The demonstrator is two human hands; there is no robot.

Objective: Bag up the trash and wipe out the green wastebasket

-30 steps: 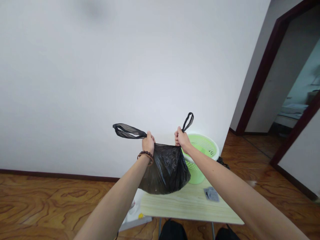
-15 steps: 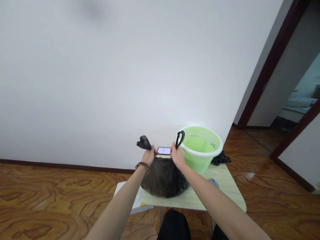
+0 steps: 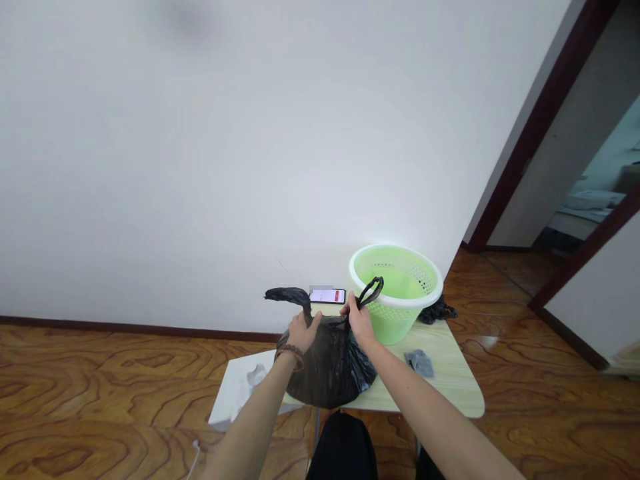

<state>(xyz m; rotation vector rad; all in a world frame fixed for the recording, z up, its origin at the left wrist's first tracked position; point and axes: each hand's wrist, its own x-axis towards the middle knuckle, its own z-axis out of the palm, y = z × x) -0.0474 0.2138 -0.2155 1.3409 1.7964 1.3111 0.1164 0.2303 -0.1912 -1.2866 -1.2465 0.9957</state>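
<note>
A full black plastic bag (image 3: 327, 373) rests at the front of a small wooden-topped table (image 3: 445, 380). My left hand (image 3: 303, 331), a beaded bracelet at its wrist, is closed around the bag's left side. The twisted left handle sticks up above it and flops to the left. Gripped in my right hand (image 3: 360, 322) is the base of the right handle, whose loop (image 3: 373, 290) stands out above the fingers. Some fingertips of both hands are hidden. Just behind the bag lies a phone (image 3: 327, 295) with its screen lit.
A green basket (image 3: 393, 320) with a white rim stands right of the bag. Behind it is crumpled black plastic (image 3: 439, 311); nearer lies a grey cloth (image 3: 420, 363). At the left is a white box (image 3: 235, 387). A white wall (image 3: 200, 167) rises behind the table.
My left hand has slid lower on the bag, and more of the left handle shows. The right handle's loop now leans further right. The view has shifted slightly, uncovering the grey cloth.
</note>
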